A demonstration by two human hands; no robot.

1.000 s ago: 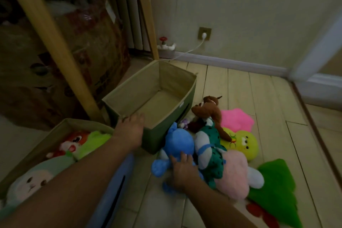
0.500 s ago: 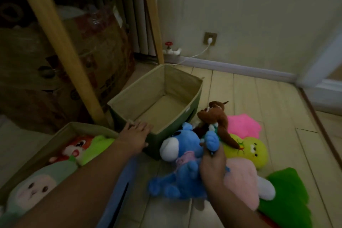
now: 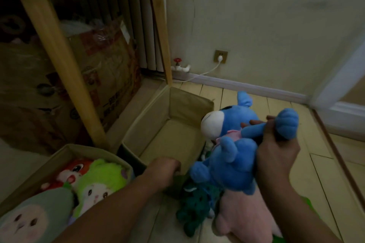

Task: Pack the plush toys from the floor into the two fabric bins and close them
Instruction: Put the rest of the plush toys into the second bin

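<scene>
Loading second bin: right hand point(image 3: 276, 156) gripping blue plush point(image 3: 231, 156), lifted beside empty green bin point(image 3: 189, 104). Left hand point(image 3: 166, 165) curled over near rim. Next: swing over opening, release.

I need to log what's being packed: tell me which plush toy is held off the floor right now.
The blue plush donkey with the white muzzle, gripped by the right hand beside the empty fabric bin. The pink plush and teal plush lie below it.

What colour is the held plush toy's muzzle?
White, on the blue plush toy gripped by the right hand; head view.
</scene>
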